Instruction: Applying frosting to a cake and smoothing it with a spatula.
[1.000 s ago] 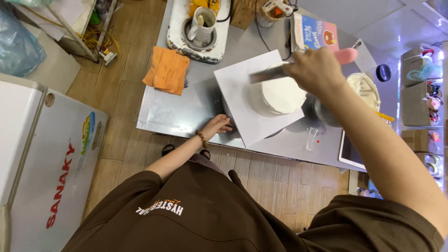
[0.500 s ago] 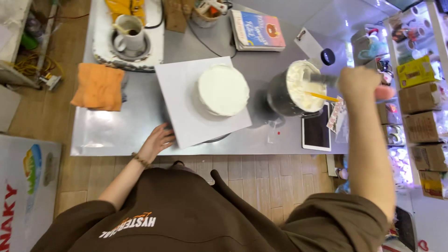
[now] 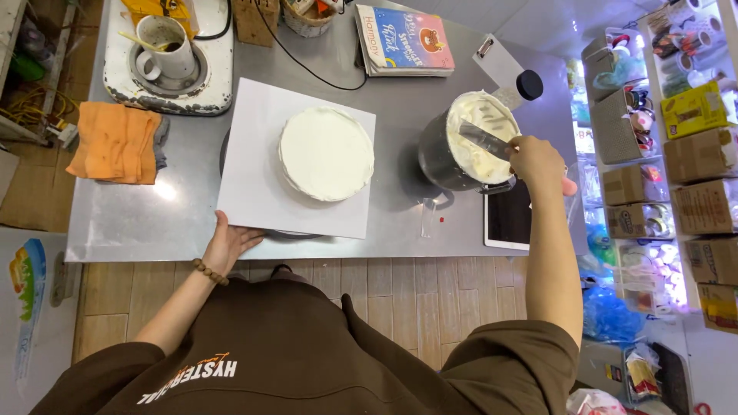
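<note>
A round cake covered in white cream (image 3: 326, 152) sits on a white square board (image 3: 254, 184) on a metal table (image 3: 138, 223). My left hand (image 3: 228, 244) grips the board's near left corner. My right hand (image 3: 536, 161) holds a metal palette knife (image 3: 486, 140) whose blade lies in the white cream of a dark metal bowl (image 3: 440, 163) to the right of the cake.
An orange cloth (image 3: 115, 143) lies at the table's left. A white tray with a mug (image 3: 166, 46) stands at the back left, a book (image 3: 405, 40) at the back, a tablet (image 3: 509, 219) near the front right. Shelves of boxes (image 3: 692, 169) stand on the right.
My right hand has moved from over the cake to the bowl, and the knife blade now rests in the cream. My left hand has stayed at the board's corner.
</note>
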